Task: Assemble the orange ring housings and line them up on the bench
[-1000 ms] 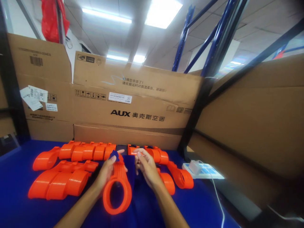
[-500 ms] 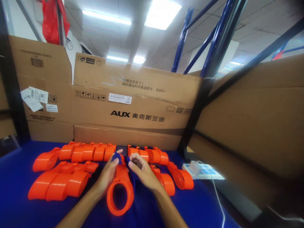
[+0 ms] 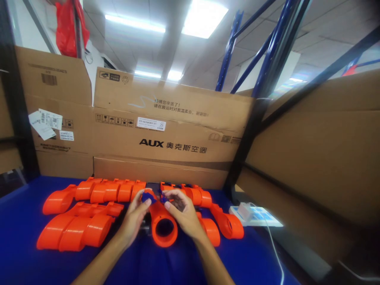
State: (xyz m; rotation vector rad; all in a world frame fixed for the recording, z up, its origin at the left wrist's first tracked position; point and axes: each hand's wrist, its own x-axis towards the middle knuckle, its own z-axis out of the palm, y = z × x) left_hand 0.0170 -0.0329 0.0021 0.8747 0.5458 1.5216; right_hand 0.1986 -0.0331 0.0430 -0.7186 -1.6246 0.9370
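An orange plastic part [image 3: 157, 214] with a round ring at its near end hangs between my hands, ring opening towards me. My left hand [image 3: 134, 218] is closed at the part's upper end, thumb on a dark blue piece [image 3: 148, 196] that lies against the orange plastic. Whether the two are joined I cannot tell. My right hand [image 3: 185, 211] pinches a small dark blue piece [image 3: 163, 198] between thumb and fingers, close beside the same end. Fingers hide most of both blue pieces.
Rows of similar orange parts [image 3: 71, 233] lie on the blue table surface [image 3: 118, 265] left and right, some on the right with dark blue pieces. A dark flat object [image 3: 152, 186] sits behind my hands. Cardboard [image 3: 124, 138] walls the back; a white power strip [image 3: 264, 217] lies right.
The orange part's ring end has swung up and to the right, its opening now facing me more. Both hands stay closed near its upper end.
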